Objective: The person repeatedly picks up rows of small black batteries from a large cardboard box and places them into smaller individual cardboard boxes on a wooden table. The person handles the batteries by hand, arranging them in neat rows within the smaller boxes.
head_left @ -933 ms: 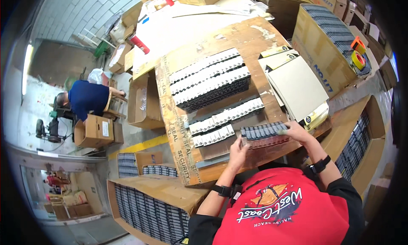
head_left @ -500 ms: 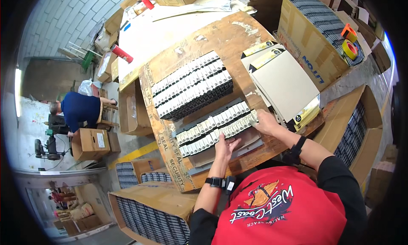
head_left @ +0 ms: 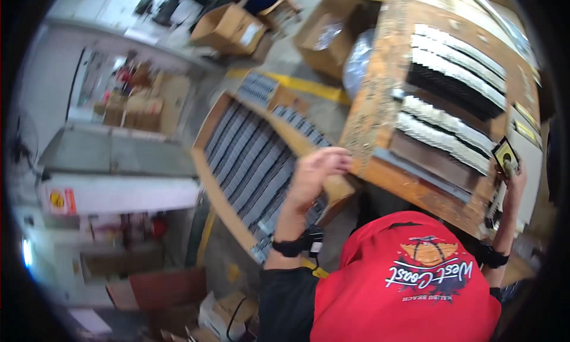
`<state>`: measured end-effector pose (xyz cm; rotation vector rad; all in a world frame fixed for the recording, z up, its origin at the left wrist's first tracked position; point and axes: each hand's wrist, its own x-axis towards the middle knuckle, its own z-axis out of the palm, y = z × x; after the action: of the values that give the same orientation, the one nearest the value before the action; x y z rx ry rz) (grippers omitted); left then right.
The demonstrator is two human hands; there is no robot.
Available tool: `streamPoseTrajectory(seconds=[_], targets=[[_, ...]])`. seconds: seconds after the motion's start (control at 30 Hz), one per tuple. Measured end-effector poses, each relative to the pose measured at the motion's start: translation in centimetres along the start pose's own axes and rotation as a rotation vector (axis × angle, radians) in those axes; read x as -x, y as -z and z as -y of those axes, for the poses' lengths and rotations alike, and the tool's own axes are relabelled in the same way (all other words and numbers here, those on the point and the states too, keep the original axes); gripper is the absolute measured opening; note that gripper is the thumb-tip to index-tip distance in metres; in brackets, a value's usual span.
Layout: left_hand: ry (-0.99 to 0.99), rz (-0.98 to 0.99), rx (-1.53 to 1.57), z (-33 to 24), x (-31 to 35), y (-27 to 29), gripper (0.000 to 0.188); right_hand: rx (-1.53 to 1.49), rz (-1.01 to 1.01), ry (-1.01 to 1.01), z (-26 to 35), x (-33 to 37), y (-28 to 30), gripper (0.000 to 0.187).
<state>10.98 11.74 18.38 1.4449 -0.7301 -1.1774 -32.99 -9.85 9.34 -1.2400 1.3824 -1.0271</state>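
My left hand (head_left: 320,169) is raised over the edge of a long cardboard box (head_left: 211,125), away from the table. Its fingers are loosely bent and apart, somewhat blurred, and nothing shows in them. Packed inside that box are rows of grey and black flat pieces (head_left: 243,158). At the table's right side, my right hand (head_left: 515,179) grips a small black-and-yellow box (head_left: 504,154), held tilted. Beside it, a double row of white-topped pieces (head_left: 439,137) lies on a brown cardboard tray (head_left: 421,158). A larger block of white-topped black pieces (head_left: 457,75) stands farther back.
The wooden table (head_left: 380,99) has tape along its left edge. Flat light-coloured boxes (head_left: 525,146) are stacked at its right. Open cartons (head_left: 228,30) and clear plastic (head_left: 358,60) stand on the floor beyond. A grey metal cover (head_left: 119,155) is at left.
The view has swung left. My left hand has let go of the row and moved left over the box. My right hand has left the row's end and now holds a small black-and-yellow box.
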Motion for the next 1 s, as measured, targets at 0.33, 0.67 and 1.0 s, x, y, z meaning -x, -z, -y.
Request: streamPoseTrajectory(seconds=[0.33,0.67,1.0], targets=[[0.032,-0.949,0.043,4.9,28.2,17.4,0.030,0.198,1.179,0.348,10.3,17.3,-34.4,0.029],[-0.034,-0.742,-0.003,3.1,26.6,23.3,0.029,0.938,2.146,1.015,8.7,30.1,-44.0,0.043],[-0.108,-0.902,-1.073,5.5,3.7,41.3,0.029,0.649,1.110,0.890,10.6,18.3,-68.1,0.025]])
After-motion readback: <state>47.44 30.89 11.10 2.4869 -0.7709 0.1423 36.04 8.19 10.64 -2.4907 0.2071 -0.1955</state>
